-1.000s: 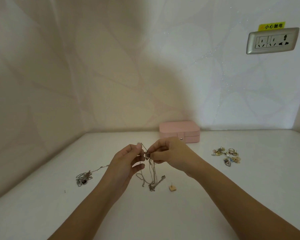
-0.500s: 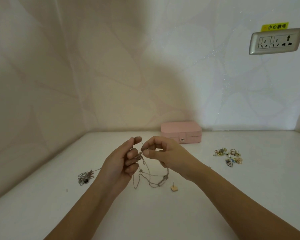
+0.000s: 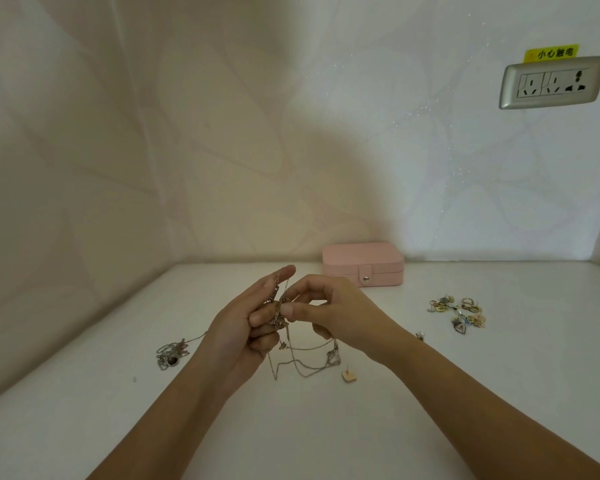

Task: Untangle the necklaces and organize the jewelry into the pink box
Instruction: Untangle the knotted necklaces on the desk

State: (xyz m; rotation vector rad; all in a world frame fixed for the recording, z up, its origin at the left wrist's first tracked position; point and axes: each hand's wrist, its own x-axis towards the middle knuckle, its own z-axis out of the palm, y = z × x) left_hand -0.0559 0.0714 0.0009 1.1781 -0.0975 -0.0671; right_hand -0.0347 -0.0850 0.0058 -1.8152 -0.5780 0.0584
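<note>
Between my two hands hangs a knot of thin silver necklace chains, its loops and a small pendant drooping onto the white table. My left hand holds the tangled bunch with its lower fingers curled round it and the index finger straight. My right hand pinches a strand at the knot with thumb and forefinger. A second clump of silver chain lies on the table to the left, with a strand running toward my left hand. The pink box sits closed at the back wall.
A heap of earrings and small pendants lies at the right. One small square stud rests near the hanging chains. A tiny piece lies by my right wrist. Walls close the table at the back and left; a socket is high right.
The hanging loops have spread wider and drooped to the right. My left index finger has straightened while its lower fingers gathered the knot; my right hand shifted its pinch onto the knot.
</note>
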